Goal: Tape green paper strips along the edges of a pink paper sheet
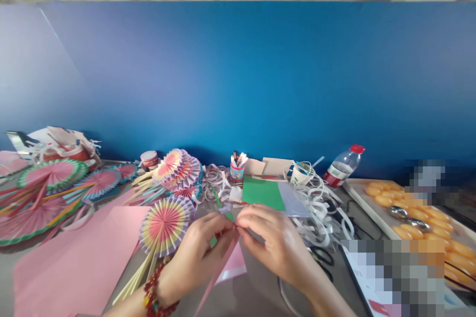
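Note:
My left hand (199, 250) and my right hand (273, 242) meet over the table's near middle, fingers pinched together on a narrow folded paper strip (217, 270), pink with a green end, that slants down toward me. A beaded red bracelet (154, 292) sits on my left wrist. Just left of my hands lies a round pleated paper fan (165, 225) on wooden sticks. Beyond my hands lies a green paper sheet (263, 193).
Several paper fans (48, 193) cover the left side, with pink paper sheets (80, 257) under them. White paper strips (323, 203), a pen cup (236, 171), a paper cup (299, 173), a plastic bottle (344, 164), scissors (323, 257) and a tray of yellow pieces (409, 208) lie around. A blue wall (238, 84) stands behind.

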### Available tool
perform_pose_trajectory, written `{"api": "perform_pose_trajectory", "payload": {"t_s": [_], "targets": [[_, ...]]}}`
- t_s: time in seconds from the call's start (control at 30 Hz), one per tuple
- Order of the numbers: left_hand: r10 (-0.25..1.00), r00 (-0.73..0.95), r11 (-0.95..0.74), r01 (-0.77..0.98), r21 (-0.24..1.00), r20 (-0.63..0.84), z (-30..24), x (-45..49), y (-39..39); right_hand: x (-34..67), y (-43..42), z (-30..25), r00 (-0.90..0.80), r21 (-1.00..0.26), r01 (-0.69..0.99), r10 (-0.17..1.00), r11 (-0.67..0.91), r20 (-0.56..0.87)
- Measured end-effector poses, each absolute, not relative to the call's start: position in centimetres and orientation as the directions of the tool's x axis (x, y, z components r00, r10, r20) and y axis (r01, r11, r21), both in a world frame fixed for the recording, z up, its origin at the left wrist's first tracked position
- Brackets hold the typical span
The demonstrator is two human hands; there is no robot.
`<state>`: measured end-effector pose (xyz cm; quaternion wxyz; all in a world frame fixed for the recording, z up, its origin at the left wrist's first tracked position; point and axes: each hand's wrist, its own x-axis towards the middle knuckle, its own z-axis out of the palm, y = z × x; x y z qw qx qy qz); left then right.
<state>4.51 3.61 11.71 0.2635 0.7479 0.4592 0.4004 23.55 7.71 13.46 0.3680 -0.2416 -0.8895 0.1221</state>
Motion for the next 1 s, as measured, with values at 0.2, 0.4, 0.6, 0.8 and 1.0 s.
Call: {"api": "perform_pose_trajectory", "payload": {"t_s": [0.2,0.4,0.6,0.8,1.0], "targets": [[0.89,0.265,-0.455,0.456,0.765,0.371,11.7,4.5,3.7,23.3,7.6,13.6,-0.578,-0.409,0.365,0.548,0.836,0.604],[0.875,0.278,-0.48,0.396,0.783,0.396,11.8,4.6,3.6,23.1,7.3,13.5,-0.525,-0.458,0.394,0.604,0.797,0.6],[0.878,0.211,-0.478,0.441,0.76,0.429,11.7,4.1,3.2,24.3,8.4,13.7,-0.391,-0.574,0.429,0.716,0.698,0.578],[0.86,-0.016,-0.445,0.468,0.763,0.511,11.6,2.7,3.0,27.7,11.0,13.8,-0.216,-0.649,0.505,0.812,0.569,0.543],[0.772,-0.179,-0.445,0.534,0.719,0.61,12.6,0.9,3.2,33.3,13.8,13.4,0.063,-0.67,0.612,0.819,0.419,0.57]]}}
